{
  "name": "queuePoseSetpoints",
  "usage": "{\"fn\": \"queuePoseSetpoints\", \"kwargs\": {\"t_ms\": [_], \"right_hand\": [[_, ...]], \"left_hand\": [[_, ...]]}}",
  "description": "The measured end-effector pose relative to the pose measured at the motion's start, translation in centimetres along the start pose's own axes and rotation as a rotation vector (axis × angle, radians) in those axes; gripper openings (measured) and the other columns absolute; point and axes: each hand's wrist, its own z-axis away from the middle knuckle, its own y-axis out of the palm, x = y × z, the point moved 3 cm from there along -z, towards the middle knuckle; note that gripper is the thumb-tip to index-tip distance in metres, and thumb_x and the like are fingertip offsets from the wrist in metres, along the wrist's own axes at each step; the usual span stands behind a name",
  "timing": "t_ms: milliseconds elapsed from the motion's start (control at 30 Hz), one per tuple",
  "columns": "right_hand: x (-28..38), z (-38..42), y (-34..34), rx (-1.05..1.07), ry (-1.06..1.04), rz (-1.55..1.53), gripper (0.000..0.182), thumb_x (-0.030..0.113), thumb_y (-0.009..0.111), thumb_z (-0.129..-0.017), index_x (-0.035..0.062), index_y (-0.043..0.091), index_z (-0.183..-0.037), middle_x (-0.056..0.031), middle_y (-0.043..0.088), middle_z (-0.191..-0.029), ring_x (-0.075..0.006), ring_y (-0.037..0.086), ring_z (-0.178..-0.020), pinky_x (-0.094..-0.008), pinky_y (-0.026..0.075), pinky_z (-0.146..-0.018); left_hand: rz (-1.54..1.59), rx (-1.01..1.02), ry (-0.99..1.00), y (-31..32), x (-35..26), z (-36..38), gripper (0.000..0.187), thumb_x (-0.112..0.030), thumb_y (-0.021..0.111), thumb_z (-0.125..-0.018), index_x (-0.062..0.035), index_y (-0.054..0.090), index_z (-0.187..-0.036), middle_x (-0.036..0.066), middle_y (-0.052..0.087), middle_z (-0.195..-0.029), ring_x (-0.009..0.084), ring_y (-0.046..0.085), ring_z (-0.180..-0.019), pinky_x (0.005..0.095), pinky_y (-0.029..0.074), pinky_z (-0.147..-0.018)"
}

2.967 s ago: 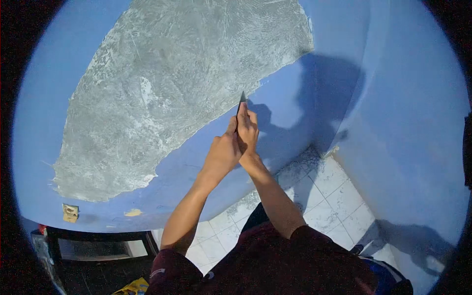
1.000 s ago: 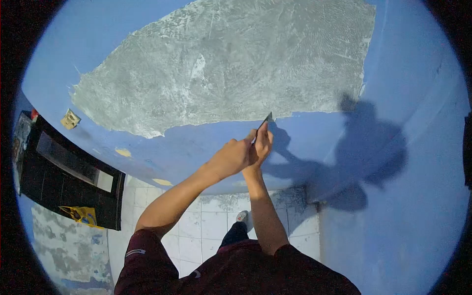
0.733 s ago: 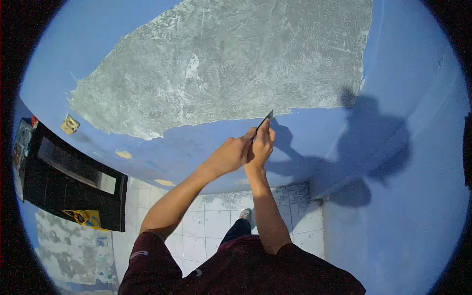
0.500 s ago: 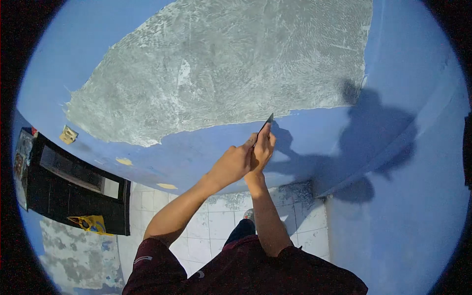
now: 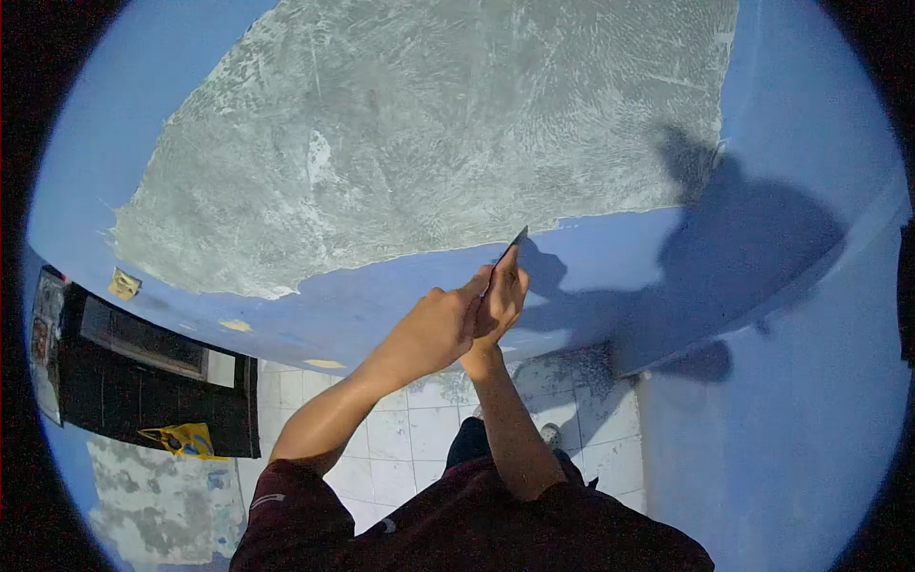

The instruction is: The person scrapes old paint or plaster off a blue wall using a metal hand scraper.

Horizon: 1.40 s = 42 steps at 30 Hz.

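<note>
Your hands meet low on the wall [image 5: 610,243], both closed around the thin dark blade [image 5: 520,236]; your right hand [image 5: 500,303] wraps it from the right, one finger stretched along it towards the tip; your left hand [image 5: 438,329] lies against the right one, its thumb side at the lower part of the blade, so the two hands touch; the handle is hidden between them, so you cannot tell its shape. The blade slants up and to the right, its tip at the lower border of the grey patch [image 5: 429,124], just where bare plaster meets blue paint; whether it presses on the surface is too small to tell.

The patch spreads above your hands, with a ragged lower edge and a whitish spot [image 5: 318,155] left of its middle; your shadow [image 5: 753,234] falls on the wall to the right, across the patch's lower right corner. Well to the left, a small beige plate [image 5: 124,284] sits on the blue paint; below it stands a dark frame [image 5: 114,400] with a pane, and a yellow bag-like thing [image 5: 186,440] at its lower side; under your arms lies a pale tiled floor [image 5: 381,434], with a shoe [image 5: 551,436] showing beside your right forearm.
</note>
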Motion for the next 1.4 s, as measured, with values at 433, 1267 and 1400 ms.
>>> {"fn": "queuePoseSetpoints", "kwargs": {"t_ms": [433, 1267, 1400], "right_hand": [[0.8, -0.3, 0.3, 0.003, 0.043, 0.059, 0.067, 0.015, 0.065, -0.086, -0.0167, 0.041, -0.14, -0.0272, 0.066, -0.111, -0.0392, 0.059, -0.104, -0.0468, 0.046, -0.093], [-0.4, 1.5, -2.1, 0.185, 0.084, 0.128, 0.067, 0.011, 0.065, -0.089, -0.0058, 0.037, -0.147, -0.0296, 0.047, -0.144, -0.0453, 0.048, -0.132, -0.047, 0.044, -0.108], [-0.5, 1.1, -1.9, 0.178, 0.027, 0.112, 0.066, 0.007, 0.064, -0.089, -0.0048, 0.036, -0.148, -0.03, 0.045, -0.145, -0.0452, 0.046, -0.134, -0.0464, 0.043, -0.109]], "left_hand": [[-0.07, -0.04, 0.023, 0.4, 0.6, 0.0, 0.055, -0.007, 0.057, -0.09, 0.0022, 0.045, -0.143, 0.034, 0.063, -0.088, 0.0491, 0.065, -0.081, 0.0468, 0.052, -0.069], [0.034, -0.182, 0.131, 3.4, 2.3, 2.9, 0.062, -0.003, 0.053, -0.087, 0.0013, 0.04, -0.147, 0.031, 0.066, -0.089, 0.0467, 0.066, -0.082, 0.0497, 0.051, -0.073], [-0.081, -0.342, 0.205, 4.7, 3.2, 2.9, 0.063, -0.01, 0.057, -0.085, -0.0004, 0.043, -0.145, 0.029, 0.066, -0.08, 0.0459, 0.066, -0.076, 0.052, 0.053, -0.07]]}}
